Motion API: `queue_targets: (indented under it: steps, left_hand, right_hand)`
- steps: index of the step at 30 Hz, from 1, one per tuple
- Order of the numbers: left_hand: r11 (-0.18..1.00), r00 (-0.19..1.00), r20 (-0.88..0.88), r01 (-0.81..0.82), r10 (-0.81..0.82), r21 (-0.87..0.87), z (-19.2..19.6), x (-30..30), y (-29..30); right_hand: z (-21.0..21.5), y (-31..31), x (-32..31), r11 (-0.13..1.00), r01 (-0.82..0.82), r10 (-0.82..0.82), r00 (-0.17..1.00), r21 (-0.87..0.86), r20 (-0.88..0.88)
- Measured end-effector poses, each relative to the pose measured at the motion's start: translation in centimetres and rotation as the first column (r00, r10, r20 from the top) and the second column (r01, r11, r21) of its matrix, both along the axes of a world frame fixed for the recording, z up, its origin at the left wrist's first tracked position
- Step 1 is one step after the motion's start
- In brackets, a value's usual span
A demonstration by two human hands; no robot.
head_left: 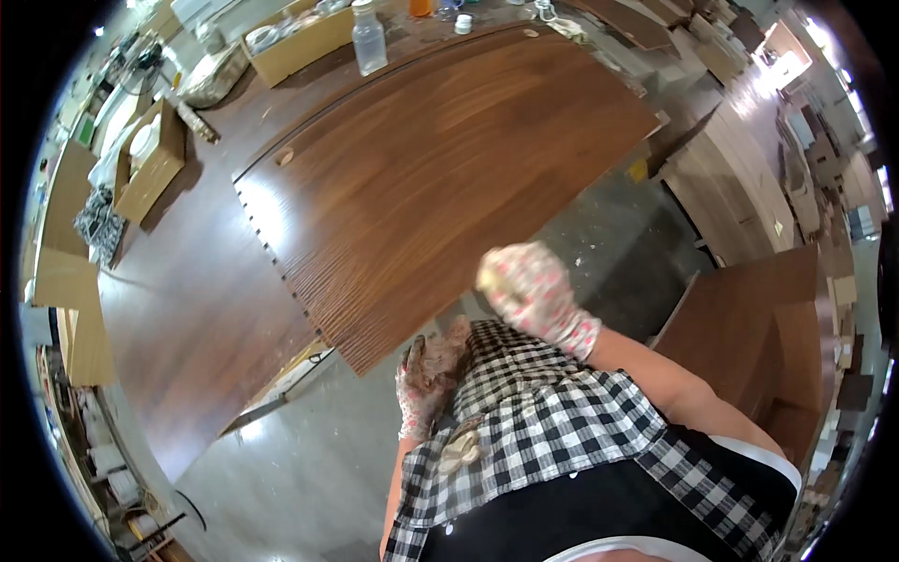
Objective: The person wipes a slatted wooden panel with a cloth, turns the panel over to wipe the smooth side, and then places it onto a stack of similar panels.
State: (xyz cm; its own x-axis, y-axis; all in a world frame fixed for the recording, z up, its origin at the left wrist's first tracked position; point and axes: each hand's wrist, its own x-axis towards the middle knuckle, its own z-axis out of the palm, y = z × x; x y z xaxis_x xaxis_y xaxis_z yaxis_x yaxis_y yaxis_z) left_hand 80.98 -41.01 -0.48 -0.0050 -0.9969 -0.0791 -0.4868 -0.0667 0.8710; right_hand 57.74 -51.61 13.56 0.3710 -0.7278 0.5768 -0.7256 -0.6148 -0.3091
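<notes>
From my end, the wood-grain brown panel lies flat on a broad, glossy brown worktable, its near edge and corner reaching out over the grey floor toward the wearer. Small dark marks run along its left edge, a pale oval sits near each far corner, and a bright glare falls by the left side. Behind it I see a clear plastic bottle, a white cap and a long cardboard box filled with supplies; a second, smaller cardboard box stands to the left, with a crumpled grey cloth beside it. Off to the right are light wood boards and another brown panel piece, with a cluttered workshop beyond.

The left hand, in a pink-spotted glove stained brown, is raised beside the near corner, fingers extended and slightly apart; I can't tell whether it touches the panel. The right hand, similarly gloved, comes in with its forearm angled up and left, fingers curled into a fist by the near edge. A pale, blurred patch shows at its front; I cannot make out whether something is held.
</notes>
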Motion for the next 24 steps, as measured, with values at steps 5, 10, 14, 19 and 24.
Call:
queue_targets:
  steps: [5,10,14,19,24]
  left_hand:
    - [0.994,0.992,-0.059,0.111,-0.110,0.013,-1.0,-2.9,-1.1]
    - [0.962,0.962,-0.042,0.267,-0.269,-0.048,-1.3,-4.5,-3.3]
    - [0.932,0.935,0.085,0.351,-0.344,-0.094,3.7,-7.4,-5.0]
    - [0.925,0.935,0.032,0.355,-0.354,-0.136,6.5,-8.5,-4.8]
    - [0.927,0.928,-0.088,0.346,-0.361,-0.145,14.1,-12.5,-6.9]
  right_hand:
    - [0.3,-1.2,-9.0,0.877,0.480,-0.481,0.875,0.018,0.059]
    - [0.3,0.6,-3.3,0.979,0.203,-0.204,0.978,0.014,0.052]
    - [0.7,-2.8,-11.1,0.908,0.418,-0.412,0.906,-0.042,0.098]
    - [3.5,-2.6,-10.8,0.958,0.285,-0.283,0.942,0.019,0.177]
    - [4.2,-4.1,-14.0,0.955,0.288,-0.296,0.945,0.074,0.137]
